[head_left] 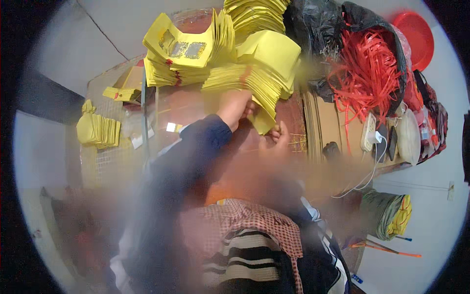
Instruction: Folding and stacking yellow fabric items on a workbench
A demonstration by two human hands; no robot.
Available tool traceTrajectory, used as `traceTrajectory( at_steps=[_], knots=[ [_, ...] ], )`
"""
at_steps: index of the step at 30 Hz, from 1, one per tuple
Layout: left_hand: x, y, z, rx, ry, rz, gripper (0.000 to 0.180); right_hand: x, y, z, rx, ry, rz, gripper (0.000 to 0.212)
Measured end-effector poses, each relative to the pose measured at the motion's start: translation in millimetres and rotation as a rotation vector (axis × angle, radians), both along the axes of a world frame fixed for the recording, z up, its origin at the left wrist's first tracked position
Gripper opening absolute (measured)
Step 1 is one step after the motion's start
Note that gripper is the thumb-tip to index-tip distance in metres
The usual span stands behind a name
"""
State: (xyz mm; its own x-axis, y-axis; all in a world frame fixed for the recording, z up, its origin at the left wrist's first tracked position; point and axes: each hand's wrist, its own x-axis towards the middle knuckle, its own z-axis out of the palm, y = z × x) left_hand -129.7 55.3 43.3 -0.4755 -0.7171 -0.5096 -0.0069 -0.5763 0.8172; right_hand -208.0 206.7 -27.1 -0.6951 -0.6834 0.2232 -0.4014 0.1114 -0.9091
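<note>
A fanned stack of yellow paper sheets [240, 81] lies on the reddish tabletop before me, with a red mark along its edge. One yellow sheet [264, 118] sticks out from it toward me. My left hand [237, 109], in a dark navy sleeve, has its fingers closed at that sheet's left edge. Just right of the sheet's near corner is my right hand [276, 139], fingers curled in; a blur hides its lower part and whatever it may hold. Behind, another yellow stack [183, 49] carries a printed silver design on its top sheet.
At the far right a black plastic bag [318, 29] spills red plastic strips [369, 68]. Cardboard sheets [323, 122], a white power strip [368, 132] with a plugged-in cable and a red basin [415, 40] are on the right. Small yellow bundles [99, 128] lie at left.
</note>
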Motion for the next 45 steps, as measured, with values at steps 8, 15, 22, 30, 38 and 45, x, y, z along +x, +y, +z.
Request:
traceTrajectory(
  at_steps=[8,15,22,30,38,45],
  knots=[
    [-19.7,5.6,5.8,-0.051,0.159,0.118,0.029,0.3,2.1,0.3,-0.023,0.082,-0.004,0.062],
    [-22.2,11.5,4.7,-0.182,0.206,0.278,0.028,-2.5,2.4,3.2,-0.084,0.021,0.044,0.060],
    [-15.9,14.7,1.6,-0.180,0.157,0.345,0.027,-0.3,-12.9,37.0,-0.247,-0.076,0.073,0.054],
    [13.2,25.0,-15.5,-0.330,-0.038,0.166,0.023,-2.9,-47.9,75.3,-0.131,0.360,0.407,0.034],
    [91.2,77.3,13.7,-1.277,-0.404,-0.029,0.028,8.7,-18.2,64.4,-0.117,-0.352,0.445,0.044],
    [124.9,98.5,0.2,-1.703,-0.688,-0.666,0.026,6.5,13.6,72.5,0.018,-1.075,0.388,0.063]
  ],
)
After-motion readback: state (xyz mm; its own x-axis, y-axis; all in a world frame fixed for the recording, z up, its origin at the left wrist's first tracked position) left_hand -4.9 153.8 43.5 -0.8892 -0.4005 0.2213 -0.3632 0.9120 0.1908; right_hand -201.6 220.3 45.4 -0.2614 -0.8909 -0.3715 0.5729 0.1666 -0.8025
